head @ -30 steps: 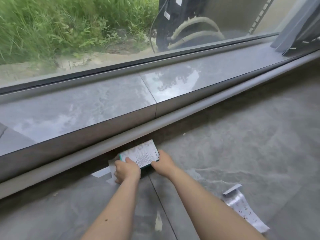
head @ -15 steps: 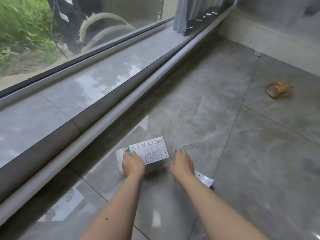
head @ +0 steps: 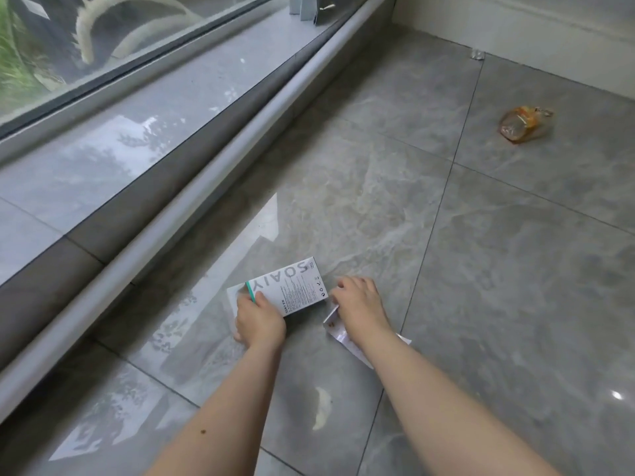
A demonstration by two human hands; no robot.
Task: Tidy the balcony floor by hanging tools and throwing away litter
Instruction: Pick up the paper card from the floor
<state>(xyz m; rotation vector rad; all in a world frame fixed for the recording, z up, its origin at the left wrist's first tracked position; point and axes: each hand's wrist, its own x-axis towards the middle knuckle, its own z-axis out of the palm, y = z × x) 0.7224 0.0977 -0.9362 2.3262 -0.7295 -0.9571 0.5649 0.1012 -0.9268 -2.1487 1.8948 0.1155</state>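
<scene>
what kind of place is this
Probably an enclosed balcony or sunroom: a grey tiled floor, a long low window with a stone sill, and grass outside. Litter lies about, including an orange wrapper.

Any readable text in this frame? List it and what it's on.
"SOAIY": large grey letters on the white box, upside down to the camera, held in the left hand.
"SOAIY E30" or similar: small bold line on the same box; the characters after the brand are not sure.
Fine print and icons on the box: too small to read.
Leaflet under the right hand: print too blurred.
Orange wrapper: nothing legible.
</scene>
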